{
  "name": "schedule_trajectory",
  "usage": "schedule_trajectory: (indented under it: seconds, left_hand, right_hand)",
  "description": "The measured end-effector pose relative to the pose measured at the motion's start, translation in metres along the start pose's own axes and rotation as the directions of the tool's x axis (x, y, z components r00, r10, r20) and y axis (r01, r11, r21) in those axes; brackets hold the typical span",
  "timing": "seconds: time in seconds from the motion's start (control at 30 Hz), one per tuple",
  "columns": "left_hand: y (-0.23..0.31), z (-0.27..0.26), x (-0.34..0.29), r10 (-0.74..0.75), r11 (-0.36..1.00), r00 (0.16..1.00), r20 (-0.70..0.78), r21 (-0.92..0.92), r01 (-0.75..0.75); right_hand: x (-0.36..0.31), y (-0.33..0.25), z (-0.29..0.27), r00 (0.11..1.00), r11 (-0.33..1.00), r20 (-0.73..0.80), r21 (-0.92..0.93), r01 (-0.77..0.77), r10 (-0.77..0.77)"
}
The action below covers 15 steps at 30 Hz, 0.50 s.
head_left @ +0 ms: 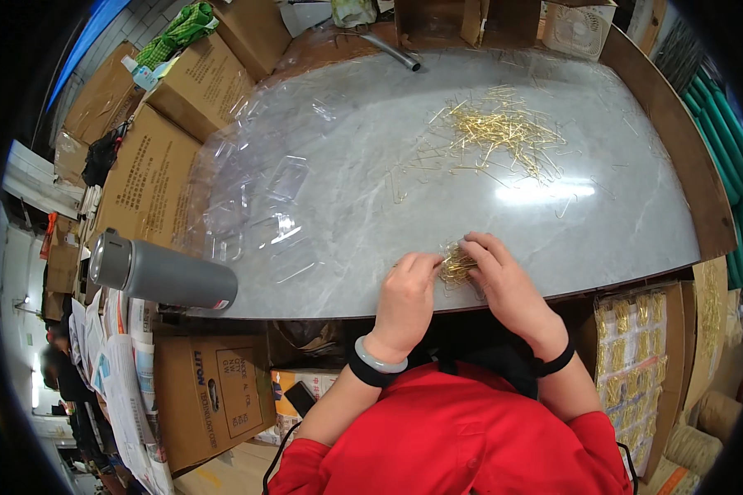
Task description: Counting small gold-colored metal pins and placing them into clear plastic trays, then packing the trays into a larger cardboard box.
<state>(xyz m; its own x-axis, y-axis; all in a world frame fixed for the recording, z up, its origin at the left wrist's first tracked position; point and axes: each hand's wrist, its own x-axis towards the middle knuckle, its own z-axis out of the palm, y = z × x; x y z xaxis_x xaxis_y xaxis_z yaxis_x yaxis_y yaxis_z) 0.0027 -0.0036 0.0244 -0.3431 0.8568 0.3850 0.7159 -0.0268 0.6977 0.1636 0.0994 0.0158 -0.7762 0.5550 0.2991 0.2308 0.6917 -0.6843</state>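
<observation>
At the lower centre of the frame, the small bunch of thin gold wire hooks sits pinched between the left hand and right hand, both closed together on it, equally near.

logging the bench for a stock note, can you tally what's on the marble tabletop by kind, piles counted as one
Loose pile of gold wire hooks: 1
Small bunch of gold hooks, with the left hand and right hand on it: 1
Grey insulated bottle, lying on its side: 1
Stack of clear plastic trays: 1
Grey metal pipe: 1
Total: 5
</observation>
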Motion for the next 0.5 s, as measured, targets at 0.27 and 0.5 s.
schedule_trajectory:
  seconds: [0.27, 0.5]
  left_hand:
    - [-0.005, -0.013, -0.012, 0.069, 0.998, 0.984, 0.162, -0.012, -0.068]
    - [-0.01, -0.006, 0.0, 0.021, 1.0, 0.981, 0.193, 0.006, -0.023]
  right_hand:
    - [0.002, 0.001, -0.038, 0.975, 0.991, 0.196, -0.065, 0.119, -0.104]
    - [0.004, 0.004, -0.007, 0.991, 0.965, 0.08, -0.231, 0.126, -0.11]
